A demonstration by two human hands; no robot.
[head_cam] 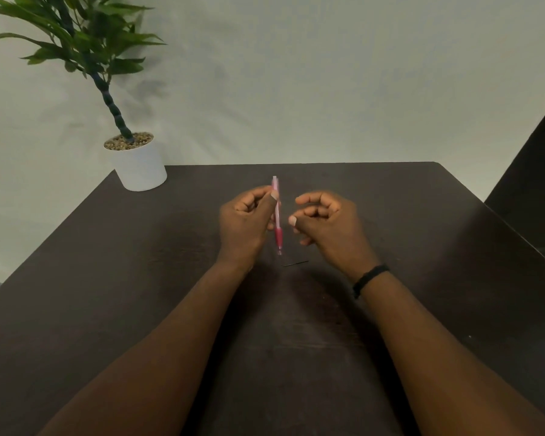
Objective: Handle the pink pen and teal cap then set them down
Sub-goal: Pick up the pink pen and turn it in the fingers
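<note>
Your pen [277,212]: pale pink barrel, deeper red-pink grip. Your right wrist carries a black band [369,279]. Table [107,278]: dark brown, faint grain. Pot [140,166]: white, speckled tan pebbles on top; plant [76,36]: green leaves, dark stem.

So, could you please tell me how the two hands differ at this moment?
The left hand pinches the slim pink plastic pen, held roughly upright; the right hand holds nothing visible, fingers loosely curled. The right wrist wears a black band; the left wrist is bare. Both hover above the dark wooden table.
</note>
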